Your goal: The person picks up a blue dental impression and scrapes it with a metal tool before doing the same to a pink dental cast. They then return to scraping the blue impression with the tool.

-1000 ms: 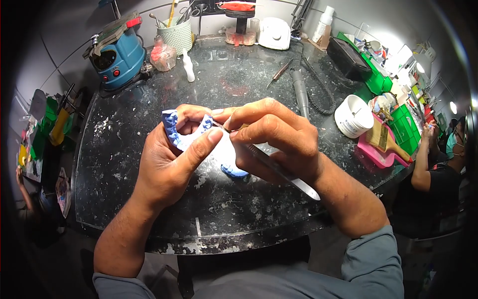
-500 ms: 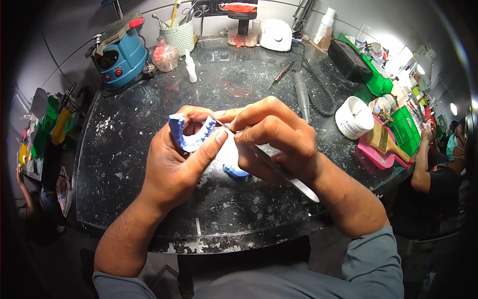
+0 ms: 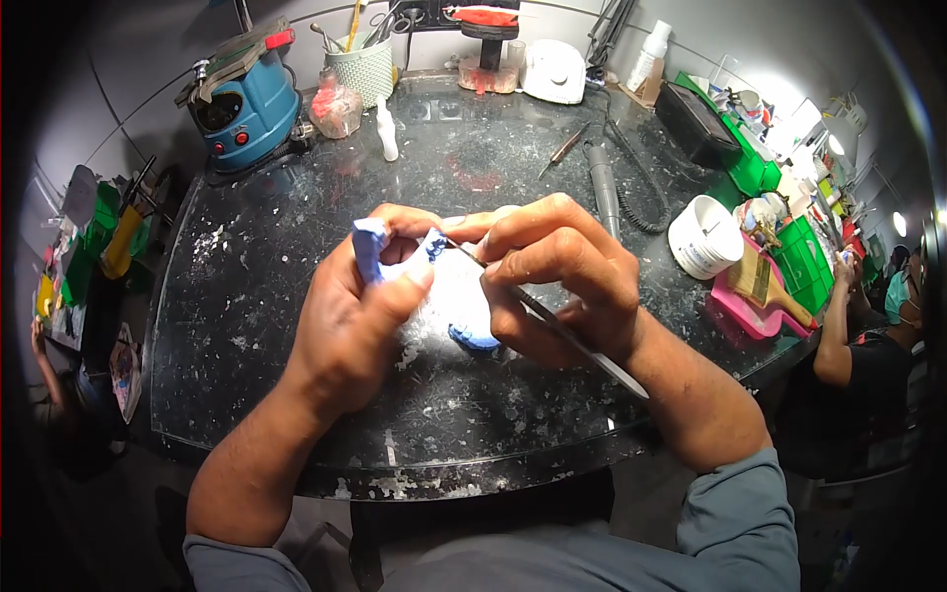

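A blue dental cast [image 3: 369, 249], curved like an arch with teeth along it, is gripped in my left hand [image 3: 340, 321]. The thumb lies across its front and hides much of the arch. My right hand [image 3: 577, 271] is closed around a slim metal carving tool [image 3: 594, 355], whose flat end points back toward my right forearm. Its thin tip is right at the toothed end of the cast, where the fingertips of both hands come close together. Below them, a second blue and white dental cast [image 3: 472, 337] rests on the black worktable [image 3: 395, 434], partly hidden by my right hand.
A handpiece [image 3: 602, 187] with a coiled cord and a pen-like tool [image 3: 564, 150] lie beyond my right hand. Farther right are a white tub [image 3: 704, 237], a pink dustpan [image 3: 748, 308] and a brush [image 3: 764, 286]. A blue machine [image 3: 247, 118] stands back left. Another person works at far right.
The cast has turned in my left hand, and the thumb now covers more of it. My right hand and the tool have shifted slightly right in view.
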Motion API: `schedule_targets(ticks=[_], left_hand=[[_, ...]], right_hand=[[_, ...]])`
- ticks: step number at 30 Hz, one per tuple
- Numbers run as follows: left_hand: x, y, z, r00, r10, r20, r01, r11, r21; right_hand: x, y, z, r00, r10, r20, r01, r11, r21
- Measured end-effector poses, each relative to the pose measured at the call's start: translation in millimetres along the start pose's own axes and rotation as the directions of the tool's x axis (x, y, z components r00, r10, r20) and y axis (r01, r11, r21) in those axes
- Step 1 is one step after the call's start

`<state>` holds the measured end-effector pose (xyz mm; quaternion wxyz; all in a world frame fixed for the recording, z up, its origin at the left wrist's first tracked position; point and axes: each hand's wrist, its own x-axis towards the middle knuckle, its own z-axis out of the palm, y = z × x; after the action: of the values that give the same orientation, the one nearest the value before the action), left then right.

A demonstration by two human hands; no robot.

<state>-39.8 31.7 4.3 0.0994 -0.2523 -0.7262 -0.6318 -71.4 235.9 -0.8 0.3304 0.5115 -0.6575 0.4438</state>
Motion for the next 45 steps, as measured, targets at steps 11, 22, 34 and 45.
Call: schedule_targets(ticks=[11,22,34,45], left_hand=[[4.7,-2.7,-9.2,0.843,-0.32,0.432,0.519,0.275,-0.809],[5.0,-2.1,-10.8,0.824,-0.326,0.464,0.539,0.198,-0.819],[5.1,-5.1,-9.4,0.81,-0.41,0.419,0.521,0.174,-0.836],[5.4,-11.6,-10.5,0.834,-0.35,0.425,0.517,0.23,-0.825]], right_hand=[[1.0,-13.5,2.1,0.997,-0.07,-0.035,0.071,0.997,0.026],[-3.0,-10.1,-0.3,0.998,-0.06,-0.012,0.06,0.997,0.04],[-2.9,-12.4,6.1,0.992,-0.1,-0.074,0.103,0.994,0.04],[-2.8,-4.5,7.9,0.992,-0.063,-0.105,0.062,0.998,-0.009]])
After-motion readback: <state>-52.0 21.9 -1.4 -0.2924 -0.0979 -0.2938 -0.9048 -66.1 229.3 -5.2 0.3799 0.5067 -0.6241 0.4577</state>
